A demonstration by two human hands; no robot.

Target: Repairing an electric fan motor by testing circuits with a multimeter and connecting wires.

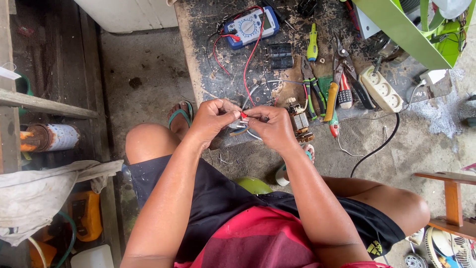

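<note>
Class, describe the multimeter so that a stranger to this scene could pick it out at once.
Start at the dark, worn board lying on the concrete floor ahead of the person's hands. The multimeter sits at its far edge: a blue case with a round white dial and red and black leads, the only blue thing among the tools.

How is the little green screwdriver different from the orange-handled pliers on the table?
The green-handled screwdriver is shorter with one straight shaft; the orange-handled pliers are longer with two crossing arms. The screwdriver lies farther from the hands, the pliers nearer. Both rest untouched on the dark worn tabletop.
</note>
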